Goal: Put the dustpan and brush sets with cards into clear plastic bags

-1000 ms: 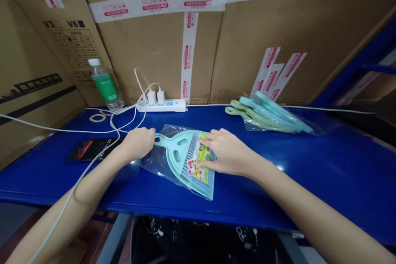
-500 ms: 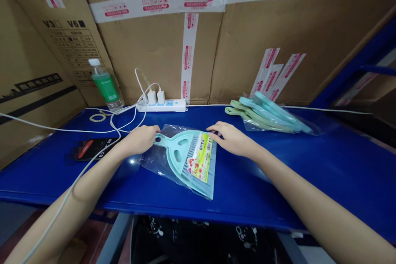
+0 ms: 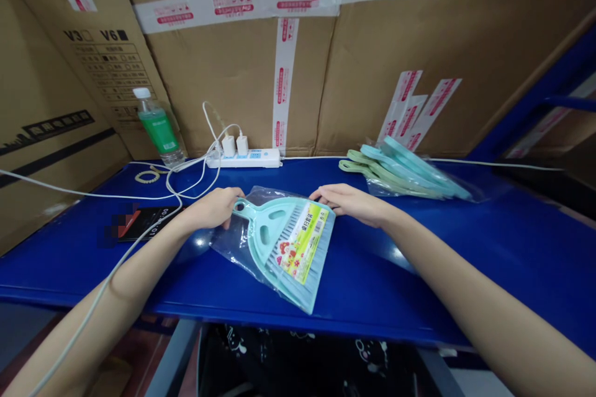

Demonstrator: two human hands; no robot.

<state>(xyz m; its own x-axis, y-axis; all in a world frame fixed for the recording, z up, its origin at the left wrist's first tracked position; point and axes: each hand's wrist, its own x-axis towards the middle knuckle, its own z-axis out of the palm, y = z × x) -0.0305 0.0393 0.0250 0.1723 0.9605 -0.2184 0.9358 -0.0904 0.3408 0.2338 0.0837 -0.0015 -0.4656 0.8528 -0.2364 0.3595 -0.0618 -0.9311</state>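
Pivoting slightly since earlier, the fan-shaped plastic dustpan (image 3: 278, 236) in crinkled clear film (image 3: 231, 243) is lying between both grips: left hand (image 3: 215, 208) pinching its looped handle (image 3: 248, 211), right hand (image 3: 352, 202) grasping its far corner (image 3: 330, 217).

Left forearm (image 3: 135, 270) and right forearm (image 3: 447, 270) angle inward, left grip (image 3: 215, 207) closed, right grip (image 3: 352, 201) palm-down, fingers bent.

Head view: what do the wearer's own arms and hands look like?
Left hand and right hand: ungloved, no rings or watch visible. Left forearm and right forearm: no sleeves in view. White cable crosses in front of the left forearm. Black cartoon-print clothing at the lap.
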